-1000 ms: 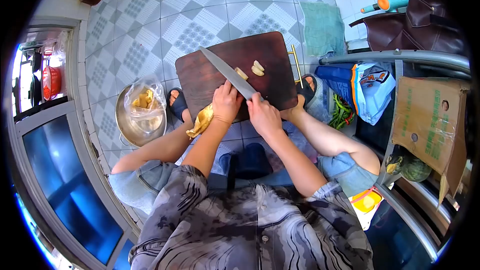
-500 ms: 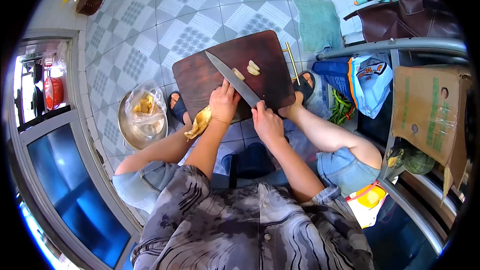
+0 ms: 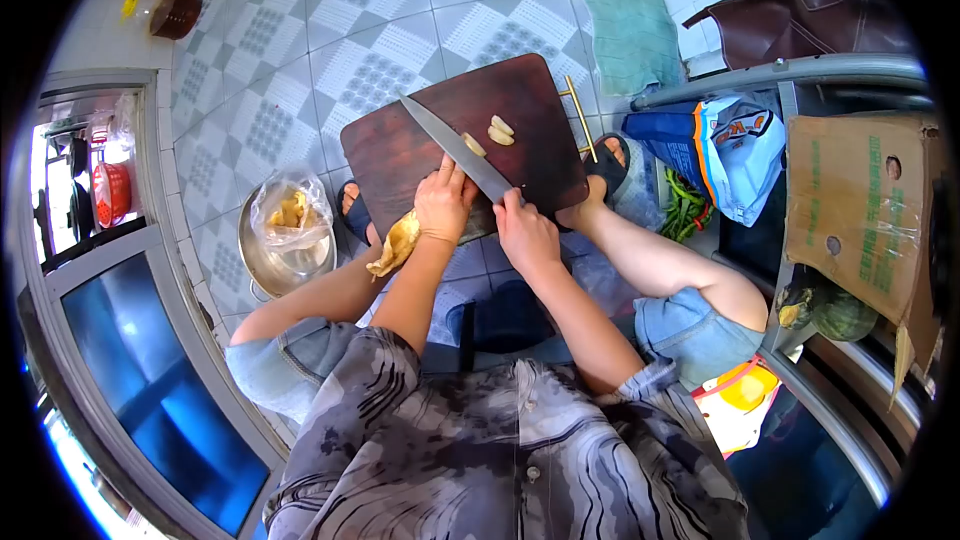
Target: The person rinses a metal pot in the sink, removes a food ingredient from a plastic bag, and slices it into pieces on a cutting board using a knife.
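My right hand (image 3: 527, 238) is closed around the handle of a large kitchen knife (image 3: 455, 147). Its blade lies slantwise over a dark brown cutting board (image 3: 385, 145), tip toward the far left. Close to the near side of the blade, my left hand (image 3: 445, 202) presses its fingers down together; whatever is under them is hidden. A pale cut piece (image 3: 474, 144) touches or nearly touches the blade's far side. Further right on the board are a few pale slices (image 3: 501, 130). A yellowish-brown wrinkled food piece (image 3: 397, 243) hangs over the board's near edge beside my left wrist.
Left of the board, a metal basin (image 3: 251, 258) holds a clear plastic bag (image 3: 290, 210) with yellowish pieces. To the right are green peppers (image 3: 682, 208), a blue-and-white bag (image 3: 735, 155) and a cardboard box (image 3: 855, 210) on a metal rack (image 3: 800, 80). Both feet flank the board.
The whole view has shifted slightly, carrying the board up and left in the picture. Both hands and the knife keep nearly the same place over the board.
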`<state>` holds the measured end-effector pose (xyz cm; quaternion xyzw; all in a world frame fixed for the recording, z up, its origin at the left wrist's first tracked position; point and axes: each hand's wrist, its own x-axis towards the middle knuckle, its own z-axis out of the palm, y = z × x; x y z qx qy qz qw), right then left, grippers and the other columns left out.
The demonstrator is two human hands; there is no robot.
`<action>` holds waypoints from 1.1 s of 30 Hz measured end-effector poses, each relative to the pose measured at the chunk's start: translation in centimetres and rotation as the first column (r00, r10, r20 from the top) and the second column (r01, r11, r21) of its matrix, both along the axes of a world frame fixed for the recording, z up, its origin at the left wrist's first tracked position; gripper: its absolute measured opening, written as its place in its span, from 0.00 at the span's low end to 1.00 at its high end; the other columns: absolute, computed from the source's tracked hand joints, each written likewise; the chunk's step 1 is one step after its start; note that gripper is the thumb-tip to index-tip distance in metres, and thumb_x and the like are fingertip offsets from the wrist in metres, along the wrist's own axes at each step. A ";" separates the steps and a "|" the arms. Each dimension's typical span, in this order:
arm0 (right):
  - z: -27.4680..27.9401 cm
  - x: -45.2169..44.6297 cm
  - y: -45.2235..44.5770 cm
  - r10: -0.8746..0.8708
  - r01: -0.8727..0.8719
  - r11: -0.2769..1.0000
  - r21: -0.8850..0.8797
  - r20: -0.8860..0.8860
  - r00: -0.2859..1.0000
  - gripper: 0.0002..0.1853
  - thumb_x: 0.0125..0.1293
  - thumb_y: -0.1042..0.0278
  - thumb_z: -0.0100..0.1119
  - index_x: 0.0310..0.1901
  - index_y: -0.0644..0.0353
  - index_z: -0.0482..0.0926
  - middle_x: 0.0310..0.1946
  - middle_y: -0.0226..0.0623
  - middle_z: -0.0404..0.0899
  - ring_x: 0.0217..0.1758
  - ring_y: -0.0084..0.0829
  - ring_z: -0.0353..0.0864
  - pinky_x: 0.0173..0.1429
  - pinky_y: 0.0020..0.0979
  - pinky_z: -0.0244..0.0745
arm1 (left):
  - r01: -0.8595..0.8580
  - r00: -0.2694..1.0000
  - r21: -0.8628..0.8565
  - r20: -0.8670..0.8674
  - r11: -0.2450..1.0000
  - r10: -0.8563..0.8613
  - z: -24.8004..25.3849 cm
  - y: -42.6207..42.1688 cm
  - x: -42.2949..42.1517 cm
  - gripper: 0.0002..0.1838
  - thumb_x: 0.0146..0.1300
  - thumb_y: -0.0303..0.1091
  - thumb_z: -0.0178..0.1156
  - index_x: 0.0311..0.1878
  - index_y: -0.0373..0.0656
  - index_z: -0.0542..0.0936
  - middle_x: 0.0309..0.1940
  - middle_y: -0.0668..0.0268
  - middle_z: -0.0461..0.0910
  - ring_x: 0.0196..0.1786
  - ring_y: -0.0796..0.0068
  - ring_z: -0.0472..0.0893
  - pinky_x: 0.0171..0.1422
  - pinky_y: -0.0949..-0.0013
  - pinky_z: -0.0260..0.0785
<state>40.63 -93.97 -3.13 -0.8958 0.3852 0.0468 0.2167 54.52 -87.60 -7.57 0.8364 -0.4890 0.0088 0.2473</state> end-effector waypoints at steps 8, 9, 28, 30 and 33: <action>-0.6 5.4 -1.5 0.061 -0.059 0.998 -0.033 0.065 0.996 0.20 0.71 0.53 0.46 0.49 0.65 0.67 0.22 0.49 0.79 0.23 0.45 0.83 0.25 0.41 0.79 | 0.012 1.000 0.001 -0.010 1.000 -0.012 -1.1 0.7 0.0 0.16 0.49 0.33 0.64 0.43 0.41 0.82 0.56 0.61 0.78 0.31 0.63 0.80 0.38 0.61 0.74; -0.4 6.4 -1.8 0.065 -0.064 0.998 -0.005 0.075 0.995 0.19 0.72 0.54 0.45 0.50 0.64 0.66 0.23 0.51 0.79 0.24 0.48 0.83 0.27 0.44 0.79 | -0.003 1.000 -0.016 0.006 1.000 0.003 -1.6 0.7 0.2 0.15 0.50 0.33 0.63 0.43 0.41 0.83 0.56 0.61 0.78 0.31 0.63 0.81 0.38 0.62 0.74; -0.6 6.3 -2.4 0.116 -0.115 0.992 -0.044 0.019 0.993 0.22 0.71 0.51 0.46 0.51 0.65 0.67 0.25 0.49 0.80 0.24 0.44 0.83 0.26 0.39 0.80 | -0.015 1.000 -0.044 0.003 0.999 0.015 -0.8 0.2 0.6 0.14 0.48 0.33 0.65 0.40 0.41 0.83 0.54 0.58 0.80 0.30 0.63 0.82 0.37 0.62 0.76; -0.3 5.9 -2.4 0.111 -0.111 0.993 -0.037 0.013 0.994 0.22 0.72 0.51 0.45 0.52 0.65 0.67 0.26 0.50 0.80 0.25 0.45 0.84 0.26 0.39 0.80 | -0.027 1.000 -0.061 0.009 0.998 0.028 -0.5 0.1 0.5 0.15 0.47 0.33 0.66 0.40 0.41 0.83 0.54 0.58 0.80 0.30 0.63 0.82 0.36 0.62 0.76; 0.1 2.9 -1.2 0.060 -0.059 0.998 -0.035 0.030 0.998 0.22 0.72 0.52 0.45 0.52 0.65 0.67 0.26 0.49 0.80 0.25 0.47 0.83 0.27 0.41 0.80 | -0.026 1.000 -0.048 -0.013 0.999 0.025 -0.1 -0.1 0.3 0.16 0.48 0.34 0.66 0.42 0.41 0.83 0.53 0.59 0.80 0.29 0.63 0.82 0.36 0.63 0.75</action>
